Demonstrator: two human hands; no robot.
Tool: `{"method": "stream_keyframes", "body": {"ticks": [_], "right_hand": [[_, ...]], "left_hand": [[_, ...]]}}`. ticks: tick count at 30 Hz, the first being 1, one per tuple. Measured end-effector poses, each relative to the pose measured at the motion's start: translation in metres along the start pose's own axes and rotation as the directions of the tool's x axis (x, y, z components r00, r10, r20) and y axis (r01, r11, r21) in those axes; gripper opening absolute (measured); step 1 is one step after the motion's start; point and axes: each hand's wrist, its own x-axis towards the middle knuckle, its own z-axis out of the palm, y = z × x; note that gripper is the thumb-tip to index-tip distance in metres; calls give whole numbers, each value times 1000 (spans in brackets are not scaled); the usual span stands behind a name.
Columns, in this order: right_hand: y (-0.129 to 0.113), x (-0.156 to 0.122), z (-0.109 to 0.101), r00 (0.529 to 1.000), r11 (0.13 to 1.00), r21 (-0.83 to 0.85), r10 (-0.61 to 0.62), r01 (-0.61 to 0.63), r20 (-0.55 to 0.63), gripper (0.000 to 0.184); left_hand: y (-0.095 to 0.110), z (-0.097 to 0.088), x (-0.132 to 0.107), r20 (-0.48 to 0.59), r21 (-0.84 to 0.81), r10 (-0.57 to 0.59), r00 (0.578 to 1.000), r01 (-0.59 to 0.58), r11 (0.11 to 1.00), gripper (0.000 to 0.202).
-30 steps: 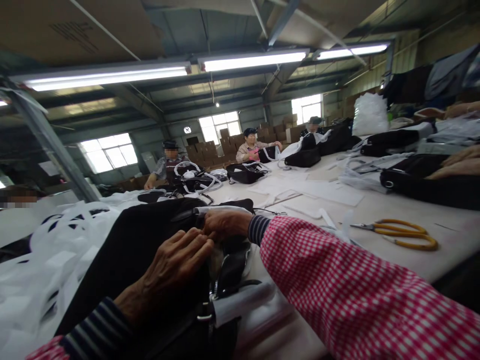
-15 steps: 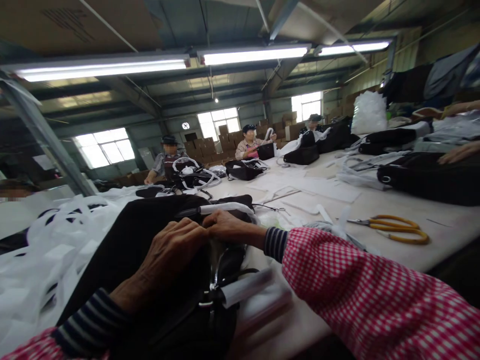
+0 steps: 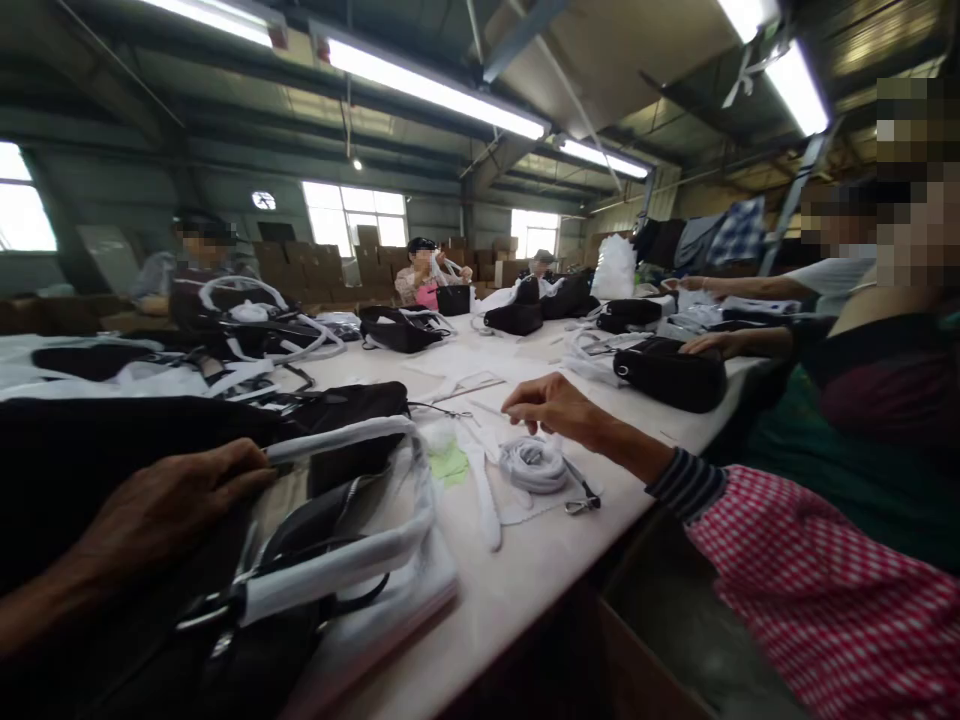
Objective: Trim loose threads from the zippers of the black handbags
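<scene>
A black bag [image 3: 300, 655] lies close in front of me, its handle [image 3: 337, 572] wrapped in white material. My left hand [image 3: 165, 510] rests on the bag with fingers curled around its fabric near the handle's far end. An opening with a zipper edge shows beneath the handle. Over the table, my right hand [image 3: 559, 408] is stretched out with loosely bent fingers and nothing visible in them. Just below it sits a coiled, white-wrapped strap [image 3: 534, 468] with a metal clip [image 3: 581, 503]. The yellow-handled scissors do not show now.
White strips [image 3: 484, 500] and a green scrap [image 3: 448, 462] lie on the pale table [image 3: 487, 590]. Another black bag [image 3: 667, 375] is at the right under a co-worker's hand [image 3: 712, 345]. More bags and co-workers line the far side. A cardboard box [image 3: 645, 660] stands below the table edge.
My right hand has left the bag and moved right, over the coiled strap. My left hand stays on the bag. The wrapped handle now stands up, and the view has turned right.
</scene>
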Motion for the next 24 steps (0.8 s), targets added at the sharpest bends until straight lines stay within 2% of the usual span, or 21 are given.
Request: {"method": "stream_keyframes", "body": {"ticks": [2,5,8,11,13,14,17,20,22,24], "right_hand": [[15,-18,-24,995,991,-93,88,-92,-47,21],[31,-43,-36,995,963,-252,99,-94,4,21],[37,-59,-22,992,889,-458,42,16,117,21],[40,-62,2,979,686,-713,4,147,206,16],[42,-58,13,979,560,-813,19,158,203,8],[42,-56,16,983,534,-835,36,136,183,5],[39,-51,16,983,585,-806,82,86,165,13],[26,-43,13,961,674,-733,129,97,246,21],[15,-31,16,966,710,-698,103,96,238,28],[9,-12,26,983,715,-690,25,109,181,29]], "left_hand": [[-8,8,0,75,-19,-47,996,48,999,39],[-14,11,0,58,-10,-60,997,61,998,39],[-12,9,-3,29,-15,-82,996,83,996,38],[-5,6,-8,37,-50,-113,993,115,992,39],[0,4,-11,52,-63,-130,990,133,989,43],[2,3,-13,56,-67,-130,990,134,989,44],[5,2,-15,50,-96,-107,993,111,989,46],[3,4,-15,22,-111,-77,997,79,991,44],[1,6,-15,-1,-111,-63,998,62,992,42],[0,8,-15,-14,-126,-51,999,49,991,40]]}}
